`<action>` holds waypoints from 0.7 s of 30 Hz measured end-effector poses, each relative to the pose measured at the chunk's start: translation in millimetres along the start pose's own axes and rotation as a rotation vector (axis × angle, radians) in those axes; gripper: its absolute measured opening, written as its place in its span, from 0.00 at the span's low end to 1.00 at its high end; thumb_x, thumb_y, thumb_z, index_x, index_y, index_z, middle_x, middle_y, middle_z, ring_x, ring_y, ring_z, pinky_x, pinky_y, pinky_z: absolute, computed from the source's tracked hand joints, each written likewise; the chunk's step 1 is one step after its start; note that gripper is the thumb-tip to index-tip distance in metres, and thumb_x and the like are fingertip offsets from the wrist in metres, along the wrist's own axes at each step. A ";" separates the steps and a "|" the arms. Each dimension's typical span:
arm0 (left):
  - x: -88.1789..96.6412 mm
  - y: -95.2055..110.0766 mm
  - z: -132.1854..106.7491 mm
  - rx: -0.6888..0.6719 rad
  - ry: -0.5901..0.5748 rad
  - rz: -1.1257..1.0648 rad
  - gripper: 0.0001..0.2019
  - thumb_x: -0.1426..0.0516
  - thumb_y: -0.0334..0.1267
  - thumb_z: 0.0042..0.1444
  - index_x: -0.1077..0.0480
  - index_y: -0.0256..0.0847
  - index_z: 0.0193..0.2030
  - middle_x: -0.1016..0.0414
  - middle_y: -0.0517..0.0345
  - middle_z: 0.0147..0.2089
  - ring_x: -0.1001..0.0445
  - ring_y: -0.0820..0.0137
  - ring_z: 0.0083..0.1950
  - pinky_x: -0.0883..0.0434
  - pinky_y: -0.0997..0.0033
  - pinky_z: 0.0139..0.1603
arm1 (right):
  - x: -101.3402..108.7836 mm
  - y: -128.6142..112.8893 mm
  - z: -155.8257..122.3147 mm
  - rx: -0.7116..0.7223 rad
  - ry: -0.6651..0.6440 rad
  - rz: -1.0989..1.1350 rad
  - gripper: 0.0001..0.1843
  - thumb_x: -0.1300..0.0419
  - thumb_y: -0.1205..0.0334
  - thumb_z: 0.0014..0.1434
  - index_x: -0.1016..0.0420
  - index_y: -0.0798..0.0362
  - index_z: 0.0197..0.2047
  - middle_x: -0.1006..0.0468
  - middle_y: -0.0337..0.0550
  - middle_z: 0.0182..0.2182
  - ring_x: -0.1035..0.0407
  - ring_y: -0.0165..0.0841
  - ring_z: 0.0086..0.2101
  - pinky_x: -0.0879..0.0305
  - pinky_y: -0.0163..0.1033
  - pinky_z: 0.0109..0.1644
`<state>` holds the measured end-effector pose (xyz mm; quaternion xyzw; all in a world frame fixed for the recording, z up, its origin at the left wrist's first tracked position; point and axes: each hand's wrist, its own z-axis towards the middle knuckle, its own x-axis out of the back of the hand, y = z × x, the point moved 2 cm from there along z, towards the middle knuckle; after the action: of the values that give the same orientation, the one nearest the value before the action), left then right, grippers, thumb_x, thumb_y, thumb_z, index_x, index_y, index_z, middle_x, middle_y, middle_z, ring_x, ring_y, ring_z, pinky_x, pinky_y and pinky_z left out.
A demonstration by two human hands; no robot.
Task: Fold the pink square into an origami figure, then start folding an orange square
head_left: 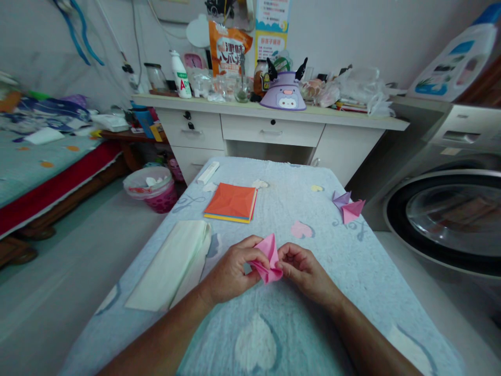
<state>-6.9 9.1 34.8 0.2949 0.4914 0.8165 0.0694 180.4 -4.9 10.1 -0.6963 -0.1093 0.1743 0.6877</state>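
Between my hands, just above the cloth-covered table (332, 313), is a pink sheet of origami paper (269, 253), partly folded with a raised point on top. My left hand (240, 263) pinches its left side between thumb and fingers. On its right edge, the thumb and fingertips of my right hand (307, 269) are closed on the paper. Beyond my left hand lies a stack of square coloured paper (230, 201), orange on top. At the table's right edge rest a folded purple paper piece (342, 199) and a folded pink paper piece (353, 210).
A folded pale cloth or paper bundle (172, 263) lies left of my left arm. A small white box (208, 172) is at the far left corner. Behind stands a white cabinet (270, 130) with cluttered top. A washing machine (450, 156) is right; a pink bin (152, 188) stands left.
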 end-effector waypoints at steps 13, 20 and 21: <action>-2.3 1.3 0.7 0.022 0.004 -0.009 0.08 0.41 0.23 0.46 0.25 0.38 0.33 0.33 0.57 0.40 0.29 0.72 0.41 0.33 0.76 0.41 | -1.7 3.4 -1.7 0.066 0.081 -0.192 0.12 0.42 0.54 0.62 0.35 0.53 0.33 0.35 0.34 0.25 0.41 0.26 0.26 0.45 0.33 0.31; -1.8 1.6 0.2 0.036 0.055 0.036 0.07 0.41 0.23 0.47 0.26 0.38 0.31 0.33 0.59 0.37 0.29 0.72 0.39 0.33 0.76 0.40 | -4.3 -3.9 -4.3 0.151 0.119 -0.328 0.06 0.45 0.60 0.64 0.36 0.51 0.35 0.35 0.35 0.27 0.40 0.27 0.28 0.43 0.33 0.33; -1.7 1.4 0.4 0.039 0.068 0.042 0.06 0.40 0.24 0.48 0.26 0.38 0.31 0.33 0.58 0.37 0.29 0.72 0.39 0.33 0.76 0.40 | -4.4 -5.2 -4.8 0.170 0.116 -0.356 0.06 0.46 0.61 0.64 0.36 0.51 0.35 0.35 0.36 0.28 0.40 0.28 0.29 0.42 0.34 0.34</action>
<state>-5.0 8.1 35.4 0.2786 0.5030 0.8176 0.0296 178.7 -10.9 15.7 -0.6142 -0.1758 0.0183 0.7691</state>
